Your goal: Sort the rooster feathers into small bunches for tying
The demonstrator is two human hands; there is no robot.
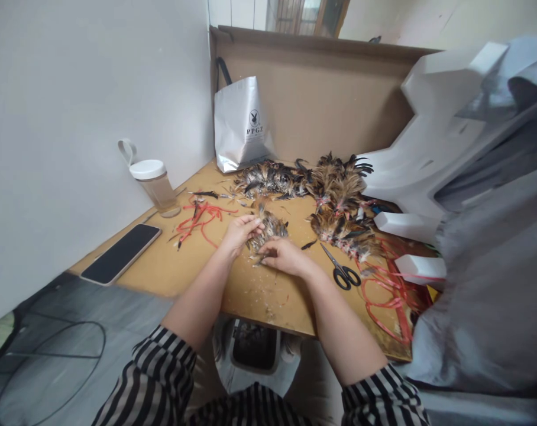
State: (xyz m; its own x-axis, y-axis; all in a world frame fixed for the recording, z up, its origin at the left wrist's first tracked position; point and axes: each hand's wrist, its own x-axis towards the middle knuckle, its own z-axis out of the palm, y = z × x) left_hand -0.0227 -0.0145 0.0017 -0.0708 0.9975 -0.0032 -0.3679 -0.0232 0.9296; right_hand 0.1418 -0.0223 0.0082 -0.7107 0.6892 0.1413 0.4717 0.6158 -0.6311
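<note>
A small pile of brown feathers (272, 228) lies on the table between my two hands. My left hand (242, 232) is closed at the pile's left side, thumb and forefinger pinched on a feather that points up. My right hand (284, 255) rests at the near right edge of the pile, its fingers curled against the feathers; what its fingertips hold, if anything, I cannot make out. Beyond my hands lies a larger heap of dark feathers (271, 177). To the right are tied feather bunches (339, 231), and black-handled scissors (345, 275) lie nearby.
Red plastic strips (200, 220) lie at left, and more red ribbon (390, 302) at right. A phone (122, 254) and a lidded drink cup (157, 189) stand along the left edge. A silver bag (239, 124) and white foam pieces (410, 154) border the back and right.
</note>
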